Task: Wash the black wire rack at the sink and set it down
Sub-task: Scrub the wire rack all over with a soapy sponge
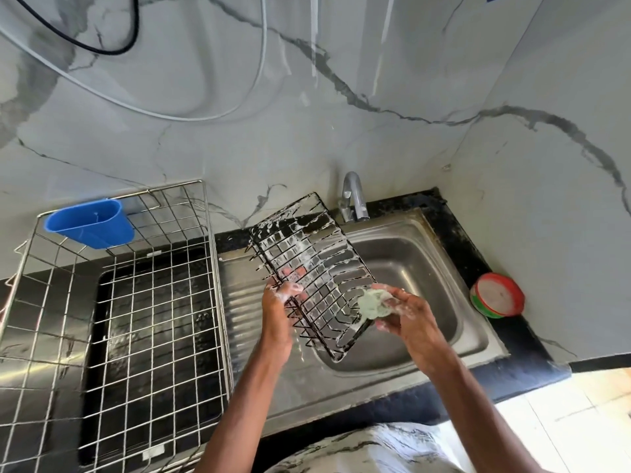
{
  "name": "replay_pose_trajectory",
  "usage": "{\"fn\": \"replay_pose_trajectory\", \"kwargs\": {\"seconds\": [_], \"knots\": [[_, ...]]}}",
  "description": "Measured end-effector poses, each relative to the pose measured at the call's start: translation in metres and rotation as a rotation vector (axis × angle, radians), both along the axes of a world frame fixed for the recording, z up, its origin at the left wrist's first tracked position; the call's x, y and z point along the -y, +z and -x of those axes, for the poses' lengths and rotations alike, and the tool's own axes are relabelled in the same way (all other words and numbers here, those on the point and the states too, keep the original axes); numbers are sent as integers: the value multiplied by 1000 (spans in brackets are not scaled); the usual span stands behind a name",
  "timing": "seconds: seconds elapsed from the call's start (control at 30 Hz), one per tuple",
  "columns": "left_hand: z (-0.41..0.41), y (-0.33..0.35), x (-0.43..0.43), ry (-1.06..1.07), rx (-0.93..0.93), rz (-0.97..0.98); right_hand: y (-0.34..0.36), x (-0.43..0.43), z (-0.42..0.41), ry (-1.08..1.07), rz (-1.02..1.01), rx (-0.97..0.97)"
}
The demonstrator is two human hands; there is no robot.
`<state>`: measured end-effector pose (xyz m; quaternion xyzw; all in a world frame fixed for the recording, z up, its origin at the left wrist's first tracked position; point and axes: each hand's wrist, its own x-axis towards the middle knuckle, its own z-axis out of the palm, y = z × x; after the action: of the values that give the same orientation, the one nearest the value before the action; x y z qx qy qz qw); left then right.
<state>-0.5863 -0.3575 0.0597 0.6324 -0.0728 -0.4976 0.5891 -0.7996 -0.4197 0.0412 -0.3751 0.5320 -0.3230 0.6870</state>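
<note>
The black wire rack [312, 264] is tilted over the left side of the steel sink [440, 278], covered in white foam. My left hand [278, 302] grips its left edge, fingers soapy and curled through the wires. My right hand [406, 315] holds a pale green scrubber [374, 303] pressed against the rack's lower right side. The rack's near end hangs over the basin, its far end points towards the wall.
A chrome tap [353, 196] stands behind the basin; no water runs. A large steel wire dish basket [116, 302] with a blue plastic cup [90, 221] sits left on the counter. A red-and-green soap tub [496, 295] rests right of the sink. Marble wall behind.
</note>
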Motion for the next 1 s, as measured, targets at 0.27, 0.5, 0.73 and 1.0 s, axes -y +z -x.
{"fn": "replay_pose_trajectory", "kwargs": {"seconds": [0.27, 0.5, 0.73, 1.0], "knots": [[2, 9, -4, 48, 0, 57, -10, -9, -3, -103, -44, 2], [8, 16, -11, -85, -10, 150, -21, 5, -19, 152, -152, -141], [-24, 31, -23, -108, -157, 219, -6, 41, -3, 305, -11, -269], [-77, 26, -22, -273, -364, 12, 32, 100, 6, 566, 233, -610]]}}
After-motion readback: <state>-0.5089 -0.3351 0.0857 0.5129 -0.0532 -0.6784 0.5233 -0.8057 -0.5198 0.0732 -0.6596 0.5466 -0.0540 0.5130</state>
